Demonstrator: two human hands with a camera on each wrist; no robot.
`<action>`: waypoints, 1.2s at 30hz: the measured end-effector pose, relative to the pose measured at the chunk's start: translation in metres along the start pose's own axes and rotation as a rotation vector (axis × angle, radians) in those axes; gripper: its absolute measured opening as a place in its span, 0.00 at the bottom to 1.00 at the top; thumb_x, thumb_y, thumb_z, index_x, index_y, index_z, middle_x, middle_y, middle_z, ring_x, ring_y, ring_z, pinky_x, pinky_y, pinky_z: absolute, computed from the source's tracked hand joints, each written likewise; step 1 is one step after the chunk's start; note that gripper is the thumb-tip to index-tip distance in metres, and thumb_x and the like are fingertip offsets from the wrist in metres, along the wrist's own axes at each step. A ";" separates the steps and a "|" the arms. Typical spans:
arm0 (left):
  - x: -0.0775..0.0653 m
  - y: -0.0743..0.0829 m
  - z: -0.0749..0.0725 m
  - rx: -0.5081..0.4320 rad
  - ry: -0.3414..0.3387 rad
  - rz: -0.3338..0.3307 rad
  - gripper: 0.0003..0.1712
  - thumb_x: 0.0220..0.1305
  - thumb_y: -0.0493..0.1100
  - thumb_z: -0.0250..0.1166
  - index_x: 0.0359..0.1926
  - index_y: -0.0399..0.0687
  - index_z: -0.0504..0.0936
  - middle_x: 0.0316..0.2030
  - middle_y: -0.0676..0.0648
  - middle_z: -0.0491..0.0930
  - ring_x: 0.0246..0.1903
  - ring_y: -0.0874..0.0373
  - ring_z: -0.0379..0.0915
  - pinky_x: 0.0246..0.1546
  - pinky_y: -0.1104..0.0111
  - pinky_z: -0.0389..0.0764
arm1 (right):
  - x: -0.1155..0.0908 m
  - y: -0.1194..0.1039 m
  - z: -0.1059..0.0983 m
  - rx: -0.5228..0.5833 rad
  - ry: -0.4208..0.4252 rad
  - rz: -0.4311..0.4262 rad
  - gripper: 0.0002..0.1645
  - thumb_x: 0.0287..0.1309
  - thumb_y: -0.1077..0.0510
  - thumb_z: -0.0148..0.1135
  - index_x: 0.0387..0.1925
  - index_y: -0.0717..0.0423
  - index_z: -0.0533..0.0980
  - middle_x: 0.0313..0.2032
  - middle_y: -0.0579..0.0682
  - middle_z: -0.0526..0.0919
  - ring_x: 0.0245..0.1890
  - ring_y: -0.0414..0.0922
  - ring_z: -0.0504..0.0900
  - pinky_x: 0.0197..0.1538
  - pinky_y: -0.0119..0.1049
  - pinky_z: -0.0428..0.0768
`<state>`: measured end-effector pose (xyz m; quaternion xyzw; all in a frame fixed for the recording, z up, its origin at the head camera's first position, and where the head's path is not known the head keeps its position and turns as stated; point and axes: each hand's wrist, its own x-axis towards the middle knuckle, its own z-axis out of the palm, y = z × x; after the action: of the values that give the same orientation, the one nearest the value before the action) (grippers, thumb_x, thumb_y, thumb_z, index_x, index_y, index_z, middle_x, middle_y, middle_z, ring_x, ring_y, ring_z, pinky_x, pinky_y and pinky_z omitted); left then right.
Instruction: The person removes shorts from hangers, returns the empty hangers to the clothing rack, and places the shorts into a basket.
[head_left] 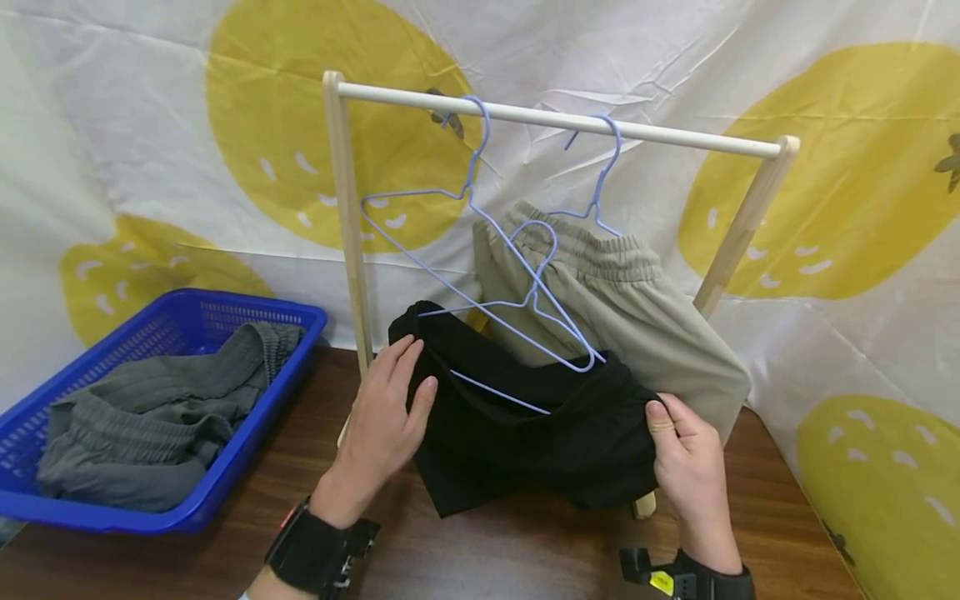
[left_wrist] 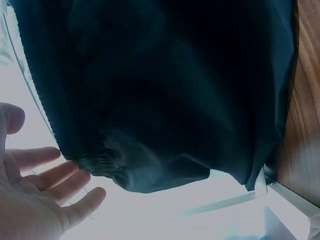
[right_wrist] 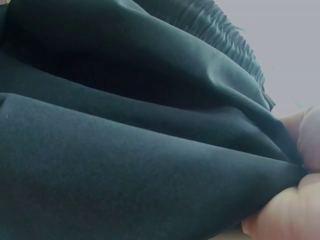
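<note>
One black garment (head_left: 517, 454) is between left grip (head_left: 384, 417), loosely spread against it, and right grip (head_left: 688, 458), pinching its edge.

Three hangers are showing: a bare hanger (head_left: 469, 185) at twelve o'clock, a second hanger (head_left: 597, 193) at one, a third hanger (head_left: 535, 287) near the centre. Two hands are appearing, the left hand (head_left: 378, 421) between seven and eight, the right hand (head_left: 686, 458) at four; two wrist straps (head_left: 311, 550) are showing. One black garment (head_left: 510, 454) is hanging toward six, one beige garment (head_left: 622, 308) toward three. One basket (head_left: 258, 423) is lying toward nine, holding at least one grey garment (head_left: 187, 375). One rack (head_left: 540, 117) is standing on one worktop (head_left: 495, 558); four yellow prints (head_left: 337, 125) are showing behind.
</note>
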<state>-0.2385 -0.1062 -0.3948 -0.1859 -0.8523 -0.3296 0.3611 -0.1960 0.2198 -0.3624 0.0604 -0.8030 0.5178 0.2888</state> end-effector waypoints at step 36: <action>0.000 -0.026 -0.007 0.027 -0.051 -0.208 0.29 0.80 0.46 0.51 0.69 0.25 0.68 0.66 0.26 0.71 0.66 0.29 0.67 0.65 0.36 0.65 | 0.000 -0.001 -0.003 0.149 -0.165 0.108 0.17 0.78 0.64 0.50 0.38 0.75 0.78 0.27 0.41 0.77 0.30 0.37 0.75 0.35 0.27 0.75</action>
<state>-0.2497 -0.1301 -0.4021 -0.1001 -0.8803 -0.3490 0.3055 -0.1943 0.2218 -0.3611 0.0809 -0.7854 0.5842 0.1881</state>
